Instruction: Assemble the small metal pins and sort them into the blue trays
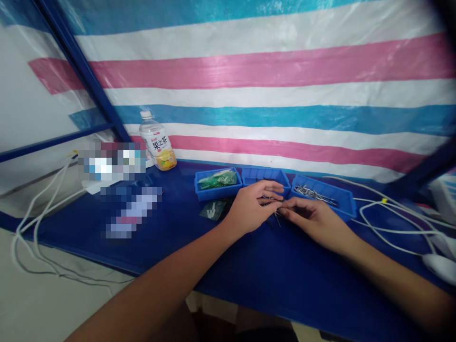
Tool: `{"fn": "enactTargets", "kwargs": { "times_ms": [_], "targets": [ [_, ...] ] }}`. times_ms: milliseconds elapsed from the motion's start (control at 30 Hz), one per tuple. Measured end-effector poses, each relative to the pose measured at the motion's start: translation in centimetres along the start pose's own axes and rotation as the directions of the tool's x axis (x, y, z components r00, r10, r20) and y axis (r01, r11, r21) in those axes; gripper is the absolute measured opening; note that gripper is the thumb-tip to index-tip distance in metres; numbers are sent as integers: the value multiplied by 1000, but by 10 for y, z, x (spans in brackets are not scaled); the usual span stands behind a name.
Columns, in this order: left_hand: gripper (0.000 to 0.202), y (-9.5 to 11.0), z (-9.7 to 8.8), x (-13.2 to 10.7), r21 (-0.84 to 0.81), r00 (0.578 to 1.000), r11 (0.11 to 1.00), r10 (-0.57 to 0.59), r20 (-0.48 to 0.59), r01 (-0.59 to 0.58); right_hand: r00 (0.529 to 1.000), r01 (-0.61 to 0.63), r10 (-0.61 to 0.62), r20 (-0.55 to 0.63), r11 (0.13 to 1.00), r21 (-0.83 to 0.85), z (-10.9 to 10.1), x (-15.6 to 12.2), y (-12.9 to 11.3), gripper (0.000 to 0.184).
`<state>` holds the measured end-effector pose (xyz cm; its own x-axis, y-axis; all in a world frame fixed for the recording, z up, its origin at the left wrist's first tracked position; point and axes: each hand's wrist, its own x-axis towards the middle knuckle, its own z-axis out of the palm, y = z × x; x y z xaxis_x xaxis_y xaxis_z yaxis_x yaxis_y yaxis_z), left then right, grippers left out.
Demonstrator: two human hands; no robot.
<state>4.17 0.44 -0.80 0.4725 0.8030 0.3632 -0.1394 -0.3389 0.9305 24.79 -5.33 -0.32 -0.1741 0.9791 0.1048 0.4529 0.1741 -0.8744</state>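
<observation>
My left hand (253, 205) and my right hand (310, 216) meet over the blue table (199, 256), just in front of three small blue trays. Both pinch a thin metal part (271, 198) between their fingertips. A few more thin metal pieces (275, 219) lie on the table under the hands. The right tray (347, 203) holds metal pins (313, 192). The middle tray (265, 175) looks empty from here. The left tray (213, 184) holds green parts in a clear bag.
A small clear bag (213, 210) lies in front of the left tray. A drink bottle (158, 141) stands at the back left. White cables (388, 218) and a white device (440, 266) lie at the right. A striped tarp hangs behind.
</observation>
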Motion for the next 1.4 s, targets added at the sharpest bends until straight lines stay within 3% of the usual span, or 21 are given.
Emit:
{"fn": "enactTargets", "kwargs": {
  "times_ms": [100, 233, 400, 500, 600, 667, 767, 900, 1033, 1233, 1400],
  "targets": [
    [46, 3, -3, 1, 72, 999, 997, 15, -44, -12, 998, -51, 53, -15, 991, 128, -1, 3, 0, 40],
    [37, 3, -8, 2, 200, 986, 978, 94, -137, -65, 983, -147, 173, -53, 936, 320, 1, 15, -3, 44],
    [35, -2, -14, 5, 241, 973, 968, 123, -196, -74, 939, -212, 291, -185, 910, 356, 4, 28, -2, 49],
    [33, -2, -17, 6, 253, 972, 965, 121, -200, -68, 974, -141, 167, -154, 976, 164, 4, 23, 0, 49],
    [33, -2, -18, 6, 255, 974, 966, 103, -203, -49, 986, 75, -95, -139, 987, -143, 4, 12, 0, 35],
    [33, -2, -19, 6, 250, 972, 967, 100, -212, -45, 951, 274, -304, -49, 909, -314, 7, 6, -2, 24],
    [31, -2, -18, 6, 253, 969, 965, 123, -213, -67, 844, 524, -516, 149, 731, -436, 15, 4, -6, 26],
    [31, -2, -17, 5, 268, 970, 960, 139, -202, -81, 751, 654, -565, 343, 559, -510, 26, 6, -11, 43],
    [31, 0, -15, 5, 286, 971, 955, 142, -195, -82, 712, 691, -564, 418, 460, -557, 30, 9, -5, 44],
    [29, 3, -13, 4, 302, 972, 949, 147, -181, -87, 692, 694, -596, 407, 395, -602, 21, 14, 4, 36],
    [29, 5, -12, 3, 295, 975, 953, 131, -179, -73, 694, 693, -608, 387, 416, -590, 16, 16, -1, 29]
  ]
}}
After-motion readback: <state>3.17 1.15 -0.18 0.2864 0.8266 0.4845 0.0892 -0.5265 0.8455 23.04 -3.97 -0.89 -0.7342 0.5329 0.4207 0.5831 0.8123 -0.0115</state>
